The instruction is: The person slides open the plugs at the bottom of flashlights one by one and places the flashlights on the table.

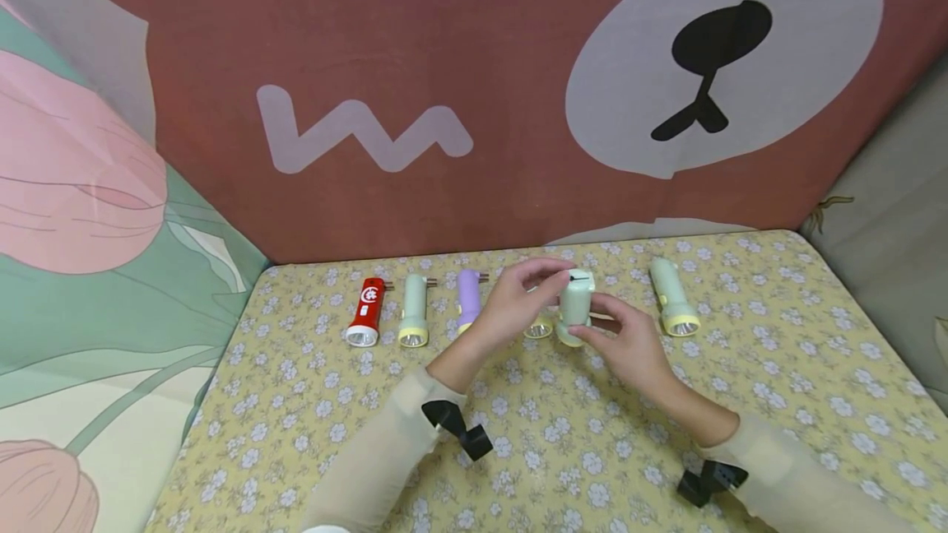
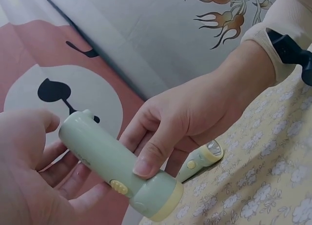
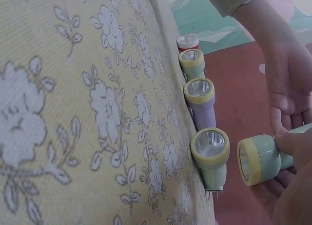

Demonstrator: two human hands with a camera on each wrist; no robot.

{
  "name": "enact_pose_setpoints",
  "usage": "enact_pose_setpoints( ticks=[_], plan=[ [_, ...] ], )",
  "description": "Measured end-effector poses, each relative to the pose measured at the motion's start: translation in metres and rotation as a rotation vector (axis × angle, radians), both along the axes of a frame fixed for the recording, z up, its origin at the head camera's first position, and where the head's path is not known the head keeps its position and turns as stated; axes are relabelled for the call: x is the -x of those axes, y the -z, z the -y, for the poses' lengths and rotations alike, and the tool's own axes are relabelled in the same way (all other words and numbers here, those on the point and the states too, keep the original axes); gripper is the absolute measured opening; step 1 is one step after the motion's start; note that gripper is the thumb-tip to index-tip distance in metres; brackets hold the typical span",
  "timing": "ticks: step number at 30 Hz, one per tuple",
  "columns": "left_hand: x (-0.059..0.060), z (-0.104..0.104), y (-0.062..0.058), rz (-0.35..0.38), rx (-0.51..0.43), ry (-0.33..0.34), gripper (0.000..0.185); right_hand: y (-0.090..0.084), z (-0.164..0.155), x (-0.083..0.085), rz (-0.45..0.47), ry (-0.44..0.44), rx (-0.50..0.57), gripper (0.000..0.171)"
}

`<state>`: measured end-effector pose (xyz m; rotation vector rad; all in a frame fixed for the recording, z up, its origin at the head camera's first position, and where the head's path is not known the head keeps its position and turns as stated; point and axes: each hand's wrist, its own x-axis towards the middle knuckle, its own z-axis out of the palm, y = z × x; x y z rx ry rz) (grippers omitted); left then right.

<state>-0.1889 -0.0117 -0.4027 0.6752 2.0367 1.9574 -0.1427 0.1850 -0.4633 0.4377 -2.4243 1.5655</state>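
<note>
Looks like a small makeshift booth or curtained corner, homely in its prints. Closed off at the back by a brick-red cloth (image 1: 511,196) with a cartoon bear's face, on the left by a green cloth (image 1: 96,303) with large pink tulips, on the right by a greyish cloth (image 1: 896,212) with brown flowers — hung close around a flower-patterned yellow tablecloth (image 1: 563,451). Impossible to tell from these cloths whether set up in a home, a studio or a shop.

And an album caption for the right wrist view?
A right hand grips a green flashlight near a row of four more on floral cloth.
</note>
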Motion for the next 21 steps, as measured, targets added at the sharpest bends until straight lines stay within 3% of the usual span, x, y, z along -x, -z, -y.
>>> enact_pose_setpoints(
  ticks=[10, 21],
  plan=[
    [-0.0034, -0.0055, -0.0042, 0.119, -0.038, -0.104, 0.027, 0.0006, 0.0021, -0.0013, 0.016, 0.001, 0.006, 0.043],
    [-0.0057, -0.0082, -0.0068, 0.180, -0.040, -0.109, 0.020, -0.0001, 0.0028, -0.0048, 0.014, 0.003, 0.001, 0.044]
  ],
)
